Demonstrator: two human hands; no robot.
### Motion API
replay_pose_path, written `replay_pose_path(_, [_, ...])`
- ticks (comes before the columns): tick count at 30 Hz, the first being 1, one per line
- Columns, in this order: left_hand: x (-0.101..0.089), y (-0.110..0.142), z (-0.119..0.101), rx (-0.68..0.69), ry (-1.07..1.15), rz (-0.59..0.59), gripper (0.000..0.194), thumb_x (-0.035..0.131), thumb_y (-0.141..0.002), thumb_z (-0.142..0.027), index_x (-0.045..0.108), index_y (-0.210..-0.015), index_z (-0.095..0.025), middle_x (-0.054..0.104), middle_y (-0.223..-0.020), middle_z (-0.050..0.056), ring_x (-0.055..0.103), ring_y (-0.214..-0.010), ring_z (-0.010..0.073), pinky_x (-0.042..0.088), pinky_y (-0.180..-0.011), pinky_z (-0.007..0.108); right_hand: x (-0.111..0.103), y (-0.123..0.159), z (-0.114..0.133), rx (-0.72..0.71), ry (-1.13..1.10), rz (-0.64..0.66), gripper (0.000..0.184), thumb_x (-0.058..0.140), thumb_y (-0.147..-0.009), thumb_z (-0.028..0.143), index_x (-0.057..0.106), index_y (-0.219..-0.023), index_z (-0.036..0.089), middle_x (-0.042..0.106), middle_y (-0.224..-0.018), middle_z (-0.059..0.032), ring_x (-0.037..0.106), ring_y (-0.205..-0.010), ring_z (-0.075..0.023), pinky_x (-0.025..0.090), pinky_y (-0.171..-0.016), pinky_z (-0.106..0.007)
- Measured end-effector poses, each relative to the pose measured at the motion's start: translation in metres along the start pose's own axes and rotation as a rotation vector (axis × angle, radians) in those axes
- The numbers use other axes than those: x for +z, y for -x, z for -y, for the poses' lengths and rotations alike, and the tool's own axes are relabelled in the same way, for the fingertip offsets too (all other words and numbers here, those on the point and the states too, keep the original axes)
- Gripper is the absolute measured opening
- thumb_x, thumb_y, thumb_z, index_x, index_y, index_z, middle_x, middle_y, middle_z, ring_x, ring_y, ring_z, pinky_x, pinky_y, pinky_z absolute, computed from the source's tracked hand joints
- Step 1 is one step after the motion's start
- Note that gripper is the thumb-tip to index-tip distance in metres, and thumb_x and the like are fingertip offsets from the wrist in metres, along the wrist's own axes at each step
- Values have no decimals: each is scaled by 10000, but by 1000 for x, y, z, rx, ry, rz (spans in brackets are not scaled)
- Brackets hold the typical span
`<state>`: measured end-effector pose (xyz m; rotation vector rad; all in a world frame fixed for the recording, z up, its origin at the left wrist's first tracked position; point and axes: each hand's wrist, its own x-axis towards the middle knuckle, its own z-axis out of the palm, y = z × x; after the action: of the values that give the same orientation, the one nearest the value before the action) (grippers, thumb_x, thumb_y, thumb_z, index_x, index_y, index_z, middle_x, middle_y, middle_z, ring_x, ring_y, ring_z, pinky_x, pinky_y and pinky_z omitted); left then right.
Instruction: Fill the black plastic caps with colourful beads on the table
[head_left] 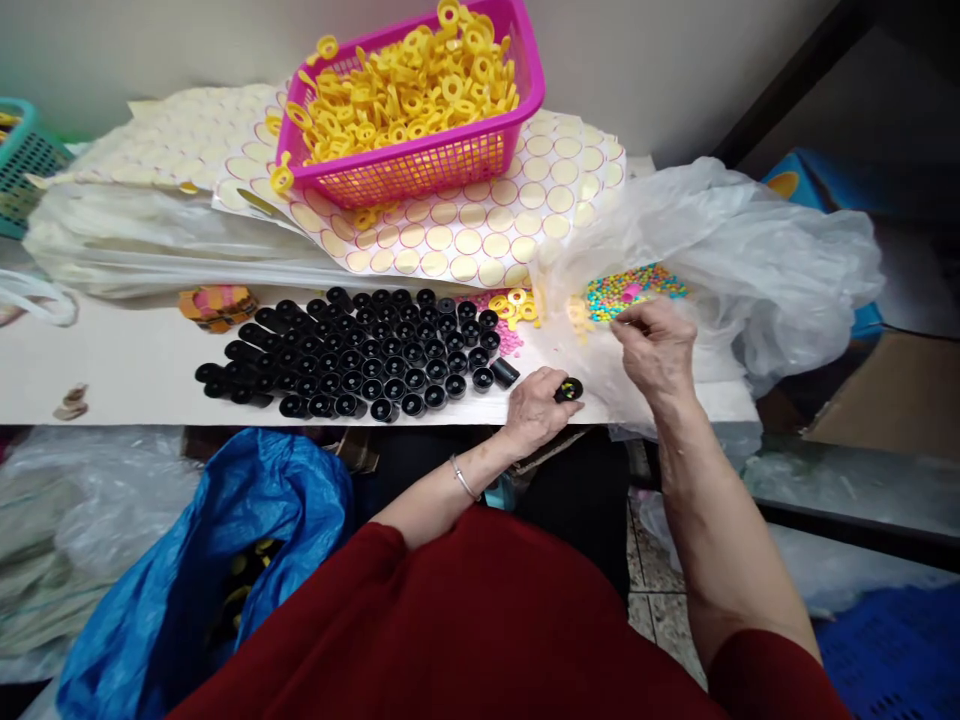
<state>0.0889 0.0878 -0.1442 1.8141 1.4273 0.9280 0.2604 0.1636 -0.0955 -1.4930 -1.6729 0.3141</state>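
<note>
My left hand (534, 408) rests at the table's front edge, fingers wrapped round a small black cup (569, 389) with a few coloured beads inside. Just right of it, my right hand (654, 345) hovers with fingers pinched together; what they hold is too small to make out. Behind that hand a heap of multicoloured beads (634, 290) lies in a clear plastic bag (750, 260). Several black cups (360, 355) stand in rows to the left, one lying on its side (505, 372).
A pink basket (450, 165) of yellow rings sits on sheets of round stickers (480, 230) at the back. Loose yellow rings (515, 306) lie near the cups. A blue bag (202, 560) hangs below the table, a teal basket (26, 160) stands far left.
</note>
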Motion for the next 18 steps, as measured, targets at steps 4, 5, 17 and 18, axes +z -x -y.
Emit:
replay_pose_path(4, [-1, -1, -1, 3, -5, 7, 185, 792, -723, -212, 668, -861, -212, 654, -883, 1, 615, -888, 177, 479, -768, 284, 2, 11, 0, 88, -36, 34, 80, 600, -728, 279, 654, -700, 225, 636, -713, -17, 570, -670, -176, 485, -687, -336])
replay_pose_path(5, [-2, -1, -1, 6, -2, 6, 185, 791, -718, -199, 670, -858, -210, 656, -881, 1, 617, -888, 176, 479, -768, 283, 4, 10, -5, 120, -9, -4, 75, 591, -709, 266, 645, -680, 221, 637, -713, -19, 570, -673, -178, 482, -688, -338])
replay_pose_path(17, [-1, -2, 0, 19, 53, 12, 160, 758, -727, -183, 675, -863, -200, 657, -861, -2, 619, -850, 176, 495, -777, 288, 27, 16, 20, -86, -135, 474, 171, 579, -777, 250, 734, -839, 214, 744, -838, -35, 679, -790, -192, 523, -762, -321])
replay_pose_path(18, [-1, -1, 2, 23, 51, 10, 156, 747, -729, -178, 674, -865, -199, 656, -856, 0, 617, -843, 179, 497, -776, 291, 30, 16, 21, -105, -81, 516, 179, 569, -774, 229, 734, -843, 214, 753, -859, -42, 686, -813, -199, 525, -769, -320])
